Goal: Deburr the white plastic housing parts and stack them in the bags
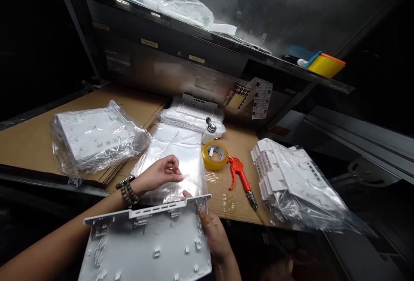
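The panel (pixel 155 242) is in the right hand (pixel 216 233), which grips its right end with the thumb on the near face. It is tilted up, in front of and below the left hand (pixel 160 173), its slotted edge uppermost. The left hand is over the clear bags (pixel 190 156), fingers curled and thumb close to the fingertips; whether it pinches a layer of film, I cannot tell.

Beyond the right hand are the tape (pixel 206 158), the red air gun (pixel 237 166) and, farther off, a small bottle (pixel 208 137). A bagged stack (pixel 97 134) sits on the cardboard (pixel 26 143) to the left of the left hand; another bagged stack (pixel 291 168) lies to the right of the right hand.

The main risk, I judge, is the panel: only one hand clearly supports it, at one end, so its far end could dip or twist out of the grip. Its clips and slotted edge could snag or tear film if they swing into the bags. Thin, slippery film could cling together, so that several layers lift at once or the pile slides. A wide sweep of the panel's right end could knock the tape or air gun, and a bumped bottle might spill onto the bags.
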`<state>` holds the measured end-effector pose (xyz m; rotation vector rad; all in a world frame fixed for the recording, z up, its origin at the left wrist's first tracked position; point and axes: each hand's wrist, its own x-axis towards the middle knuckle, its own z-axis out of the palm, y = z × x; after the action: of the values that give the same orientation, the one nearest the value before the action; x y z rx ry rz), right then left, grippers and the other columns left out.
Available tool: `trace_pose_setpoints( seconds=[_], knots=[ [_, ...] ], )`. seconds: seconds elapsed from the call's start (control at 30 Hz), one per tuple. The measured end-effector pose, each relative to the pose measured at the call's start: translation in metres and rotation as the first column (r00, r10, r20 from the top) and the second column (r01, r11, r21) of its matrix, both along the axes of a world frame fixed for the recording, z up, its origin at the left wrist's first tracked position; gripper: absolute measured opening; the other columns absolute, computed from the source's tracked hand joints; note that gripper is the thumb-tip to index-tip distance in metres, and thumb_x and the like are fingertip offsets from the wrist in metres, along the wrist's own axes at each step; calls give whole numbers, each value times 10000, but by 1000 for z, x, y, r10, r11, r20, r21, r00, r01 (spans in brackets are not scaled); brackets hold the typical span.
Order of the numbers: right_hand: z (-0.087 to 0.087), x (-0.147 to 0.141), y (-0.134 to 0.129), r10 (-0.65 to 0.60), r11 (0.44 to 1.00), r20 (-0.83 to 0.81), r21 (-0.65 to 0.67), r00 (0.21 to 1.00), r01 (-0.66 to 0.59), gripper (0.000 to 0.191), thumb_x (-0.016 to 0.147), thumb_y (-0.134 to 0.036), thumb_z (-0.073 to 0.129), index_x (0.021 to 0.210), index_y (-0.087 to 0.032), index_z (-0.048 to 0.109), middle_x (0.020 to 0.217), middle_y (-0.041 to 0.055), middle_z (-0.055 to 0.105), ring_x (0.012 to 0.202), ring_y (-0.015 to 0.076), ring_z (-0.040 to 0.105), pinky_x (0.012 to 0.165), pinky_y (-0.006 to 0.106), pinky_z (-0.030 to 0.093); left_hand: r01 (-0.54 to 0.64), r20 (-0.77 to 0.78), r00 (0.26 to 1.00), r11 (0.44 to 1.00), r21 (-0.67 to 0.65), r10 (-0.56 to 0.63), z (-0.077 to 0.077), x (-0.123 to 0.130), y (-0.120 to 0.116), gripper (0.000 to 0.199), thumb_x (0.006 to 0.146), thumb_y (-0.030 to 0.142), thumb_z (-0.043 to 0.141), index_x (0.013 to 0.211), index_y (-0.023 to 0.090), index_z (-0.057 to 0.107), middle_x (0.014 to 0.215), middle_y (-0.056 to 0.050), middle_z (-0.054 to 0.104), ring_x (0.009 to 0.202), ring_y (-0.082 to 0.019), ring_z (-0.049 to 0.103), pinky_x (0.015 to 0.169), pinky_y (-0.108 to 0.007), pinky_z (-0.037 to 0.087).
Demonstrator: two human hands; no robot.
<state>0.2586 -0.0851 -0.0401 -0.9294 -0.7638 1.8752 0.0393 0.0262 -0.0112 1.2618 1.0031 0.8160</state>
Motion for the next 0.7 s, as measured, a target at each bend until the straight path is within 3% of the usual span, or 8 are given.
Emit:
trace_pose_setpoints(
  seconds=[0.13, 0.27, 0.37, 0.53, 0.6, 0.7],
  knots=[
    [-2, -9, 6, 37, 999, -22, 14, 999, -37, 658, 792, -677, 730, 1238, -193, 741, 1165, 136, 758, 1159, 338, 667, 1002, 498, 499, 21, -57, 998, 999, 42, -18, 0, -8, -5, 387, 689, 257, 844, 876, 228, 506, 802, 39, 642, 806, -176, 690, 733, -302, 513],
    [-4, -17, 11, 34, 999, 14, 37, 999, -35, 685, 780, -689, 735, 1250, -191, 731, 1165, 127, 759, 1195, 329, 645, 1015, 472, 495, 98, -96, 991, 994, 56, -93, -7, -7, -10, 509, 647, 291, 899, 902, 241, 462, 641, 60, 646, 658, -178, 672, 621, -269, 493],
    [-3, -25, 16, 49, 998, 21, 39, 999, -50, 708, 766, -712, 735, 1237, -183, 733, 1116, 123, 770, 1146, 323, 668, 981, 460, 516, 133, -144, 983, 981, 145, -112, -12, -3, -12, 409, 740, 322, 841, 895, 238, 472, 641, 69, 609, 633, -161, 649, 605, -258, 484],
    [-5, -16, 20, 38, 999, 31, -27, 999, -37, 684, 778, -705, 734, 1197, -163, 736, 991, 116, 783, 970, 299, 728, 866, 435, 567, 138, -223, 973, 912, 387, -53, -9, -16, -1, 339, 766, 332, 813, 700, 202, 507, 936, -14, 588, 757, -155, 647, 665, -284, 542],
    [-9, -1, 18, 12, 999, 72, -42, 997, -9, 663, 791, -695, 726, 1161, -146, 742, 938, 114, 785, 939, 300, 737, 834, 428, 577, 157, -288, 958, 861, 483, -13, -6, -27, 7, 303, 867, 307, 707, 628, 183, 568, 1090, -78, 635, 875, -188, 660, 774, -331, 559],
    [-12, 27, 8, -101, 994, 279, -11, 955, 108, 693, 804, -741, 666, 1146, -144, 748, 907, 119, 790, 931, 321, 749, 821, 445, 591, 236, -418, 907, 775, 586, 40, 3, -36, 13, 282, 961, 188, 525, 798, 220, 753, 1341, -87, 670, 1027, -240, 645, 933, -422, 510]
  ],
)
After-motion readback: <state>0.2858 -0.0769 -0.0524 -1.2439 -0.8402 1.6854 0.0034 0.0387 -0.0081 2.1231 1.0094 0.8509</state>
